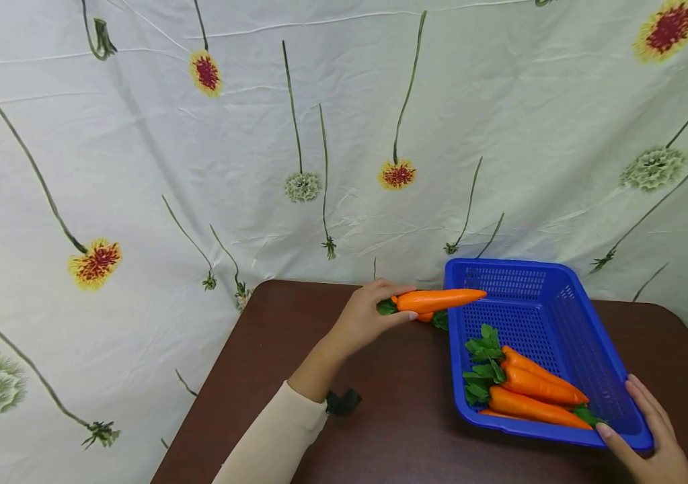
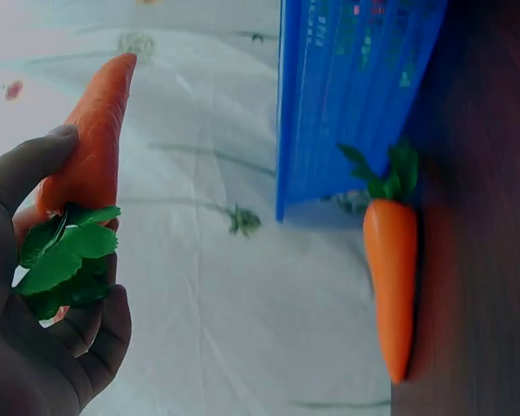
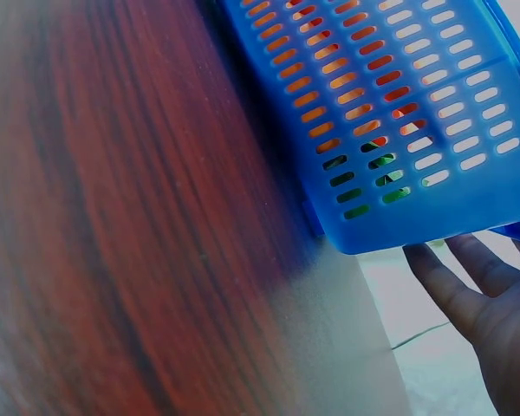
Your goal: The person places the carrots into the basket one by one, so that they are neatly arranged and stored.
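My left hand (image 1: 363,312) pinches an orange carrot (image 1: 443,298) near its leafy end, its tip pointing right over the left rim of the blue basket (image 1: 613,349). The left wrist view shows its green leaves (image 2: 65,260) beside my palm. Beneath it, a second carrot (image 2: 390,286) lies on the table next to the basket, mostly hidden in the head view. Several carrots (image 1: 537,386) with leaves lie in the basket's near part. My right hand (image 1: 652,437) holds the basket's near right corner, thumb on the front rim and fingers along the right side.
The basket stands on a dark brown table (image 1: 392,417) near its back edge. Behind hangs a white cloth (image 1: 247,134) printed with flowers. A black piece (image 1: 344,401) sits at my left wrist.
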`<move>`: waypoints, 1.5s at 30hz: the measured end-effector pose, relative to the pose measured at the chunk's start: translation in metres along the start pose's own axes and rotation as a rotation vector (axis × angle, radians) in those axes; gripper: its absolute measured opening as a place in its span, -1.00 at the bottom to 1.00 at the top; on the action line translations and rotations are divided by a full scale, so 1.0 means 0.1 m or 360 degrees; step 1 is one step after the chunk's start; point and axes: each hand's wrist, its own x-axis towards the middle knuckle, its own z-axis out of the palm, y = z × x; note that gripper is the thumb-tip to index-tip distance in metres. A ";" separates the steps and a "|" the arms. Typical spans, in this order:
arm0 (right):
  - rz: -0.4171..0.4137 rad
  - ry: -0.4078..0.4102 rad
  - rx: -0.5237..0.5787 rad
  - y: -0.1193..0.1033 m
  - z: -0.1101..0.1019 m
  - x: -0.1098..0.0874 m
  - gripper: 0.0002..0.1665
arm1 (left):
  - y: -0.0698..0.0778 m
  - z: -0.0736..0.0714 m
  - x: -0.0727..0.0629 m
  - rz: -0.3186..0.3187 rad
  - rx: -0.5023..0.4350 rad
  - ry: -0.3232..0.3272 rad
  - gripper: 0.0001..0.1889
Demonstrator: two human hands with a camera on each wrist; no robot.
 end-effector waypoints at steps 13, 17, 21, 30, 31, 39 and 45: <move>-0.0029 0.0010 0.0003 0.01 0.00 0.01 0.03 | 0.23 0.42 -0.02 0.0175 0.0006 -0.0108 -0.52; -0.0050 0.0020 0.0007 0.01 0.01 0.01 0.03 | 0.30 0.52 -0.04 0.0215 0.0008 -0.0150 -0.53; -0.0042 0.0029 -0.0001 0.02 0.02 0.00 0.03 | 0.40 0.61 -0.06 0.0257 -0.0004 -0.0196 -0.51; -0.0032 0.0039 -0.0006 0.04 0.03 0.00 0.03 | 0.61 0.88 -0.14 0.0282 0.0068 -0.0312 -0.52; -0.0032 0.0041 -0.0013 0.04 0.04 0.00 0.04 | 0.63 0.91 -0.15 0.0283 0.0092 -0.0328 -0.51; -0.0007 0.0029 -0.0019 0.04 0.03 0.01 0.04 | 0.77 1.08 -0.15 0.0281 0.0356 -0.0436 -0.49; 0.0052 0.0010 -0.0035 0.04 0.04 0.01 0.05 | 0.81 1.18 -0.17 0.0328 0.0404 -0.0506 -0.49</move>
